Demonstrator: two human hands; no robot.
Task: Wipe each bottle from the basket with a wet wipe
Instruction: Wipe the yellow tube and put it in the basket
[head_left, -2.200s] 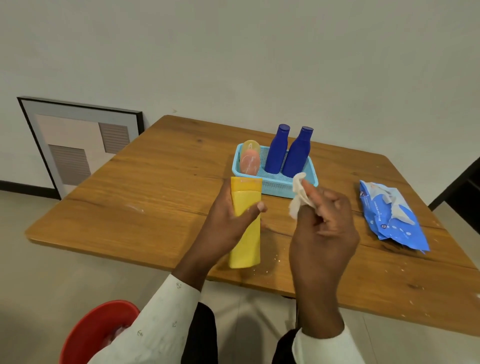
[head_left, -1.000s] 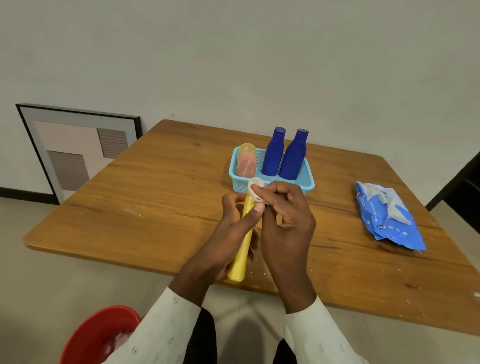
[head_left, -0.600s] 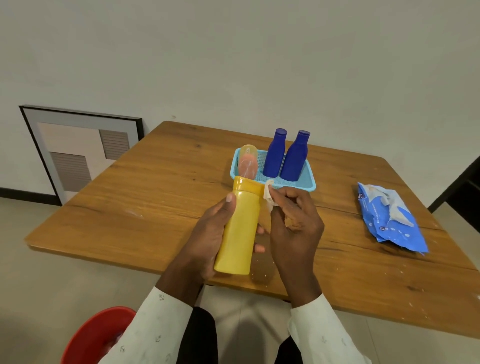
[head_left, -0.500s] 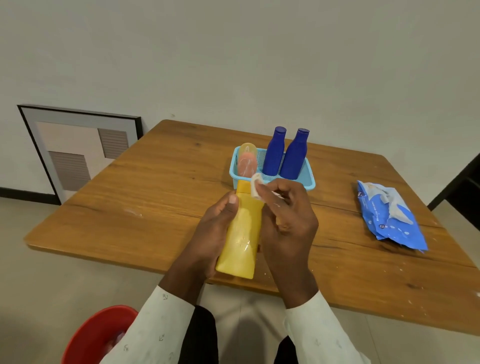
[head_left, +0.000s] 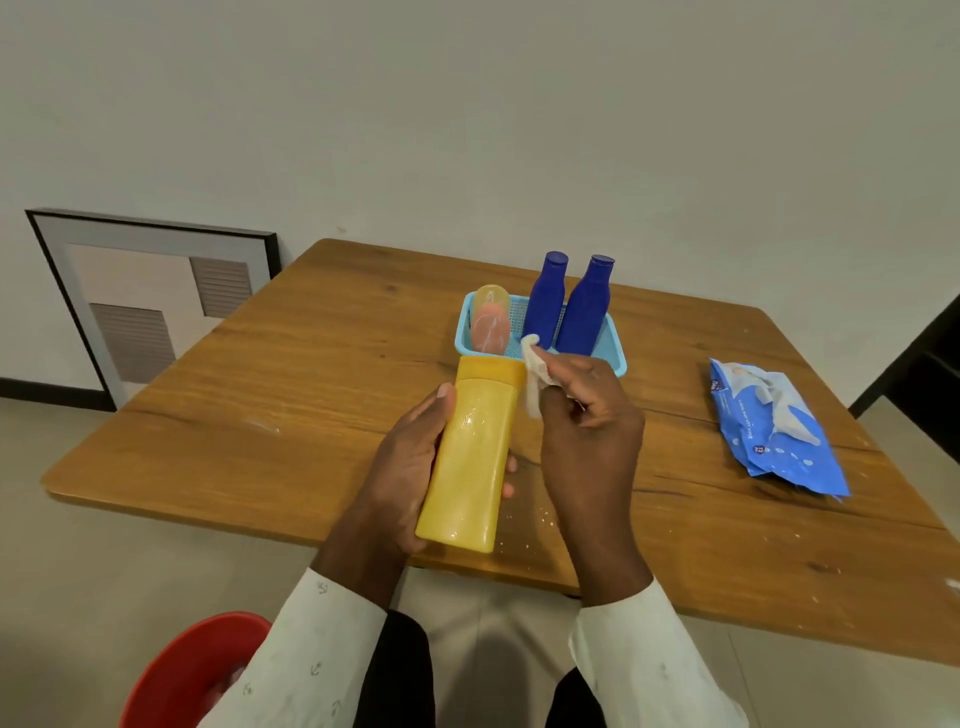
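Gripping yellow bottle (head_left: 470, 457) above table edge (head_left: 519, 569), left hand (head_left: 410, 467)

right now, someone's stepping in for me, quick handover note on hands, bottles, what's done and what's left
Left hand grips the yellow bottle over the table's near edge.
Right hand pinches the wet wipe at the bottle's cap end.
In the blue basket: two blue bottles upright, one peach bottle.
Wipes pack lies to the right.
Done: yellow bottle looks wet, mid-wipe.
Left: finish it; basket bottles' wiping status unclear.

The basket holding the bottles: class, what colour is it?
Light blue. The basket shows in the head view, the only view, behind the hands on the table.
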